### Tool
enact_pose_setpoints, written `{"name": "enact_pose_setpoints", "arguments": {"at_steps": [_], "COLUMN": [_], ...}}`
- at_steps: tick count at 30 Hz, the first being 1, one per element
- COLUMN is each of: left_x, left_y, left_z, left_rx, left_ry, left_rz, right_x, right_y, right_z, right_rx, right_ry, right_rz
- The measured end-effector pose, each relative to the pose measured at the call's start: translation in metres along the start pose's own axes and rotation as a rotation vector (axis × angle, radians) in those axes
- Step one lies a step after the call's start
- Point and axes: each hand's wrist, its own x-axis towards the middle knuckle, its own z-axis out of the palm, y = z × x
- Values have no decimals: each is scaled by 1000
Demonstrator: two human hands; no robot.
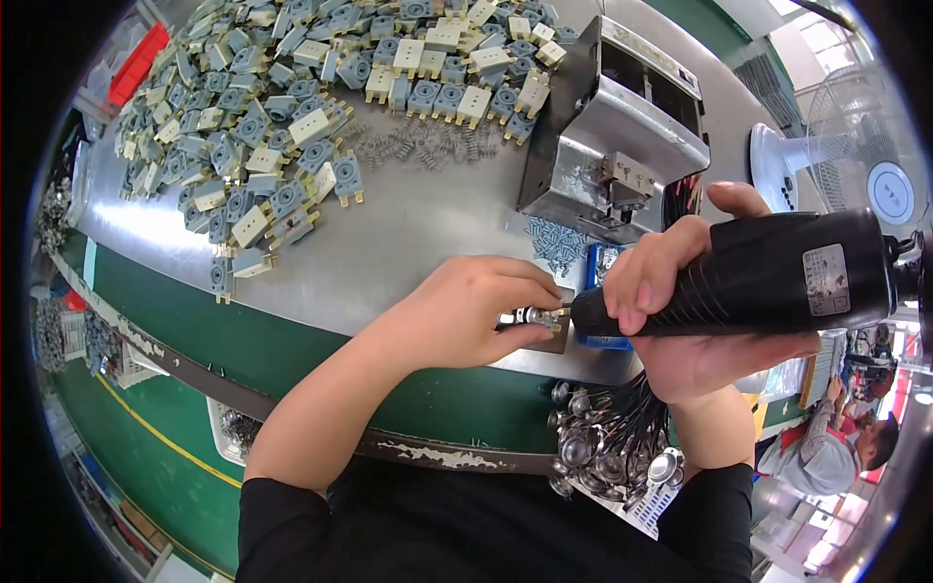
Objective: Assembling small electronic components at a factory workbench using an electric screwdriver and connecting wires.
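Note:
My right hand (pixel 685 364) is wrapped round a black electric screwdriver (pixel 768 272), held almost level with its tip pointing left. The tip meets a small part with a silvery metal cylinder (pixel 526 316) and brass-coloured ends. My left hand (pixel 471 306) pinches that part between thumb and fingers, low over the metal tabletop (pixel 389 233). Its fingers cover much of the part, so I cannot tell its full shape. Just beyond the screwdriver's nose lie a heap of small screws (pixel 556 243) and a blue box (pixel 603 260).
Many grey and cream switch-like blocks (pixel 292 126) cover the far left, beside loose springs (pixel 428 144). A bent metal stand (pixel 622 126) rises at far right, near a fan (pixel 855 160). Round metal-headed parts with black wires (pixel 598 447) hang at the front edge. Another person (pixel 821 457) is at right.

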Motion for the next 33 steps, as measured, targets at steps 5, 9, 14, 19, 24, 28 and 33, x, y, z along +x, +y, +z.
{"name": "enact_pose_setpoints", "arguments": {"at_steps": [5, 9, 14, 19, 24, 28, 33], "left_x": [-2, -1, -1, -3, -1, -4, 3], "left_y": [-1, 2, 2, 1, 3, 2, 3], "left_z": [1, -1, -1, 1, 1, -1, 0], "left_rx": [27, 28, 58, 76, 85, 84, 47], "left_ry": [4, -1, -1, 8, 6, 6, 31], "left_rz": [5, -5, -13, -9, -1, -27, 34], "right_x": [-4, -7, -1, 6, 11, 24, 31], "right_y": [6, 8, 9, 9, 2, 3, -29], "right_z": [1, 4, 7, 9, 10, 3, -22], "right_rx": [-7, -65, -27, 10, 31, 68, 52], "right_ry": [5, 17, -4, -63, -118, -166, -188], "right_rz": [21, 19, -2, -34, -80, -120, -227]}}
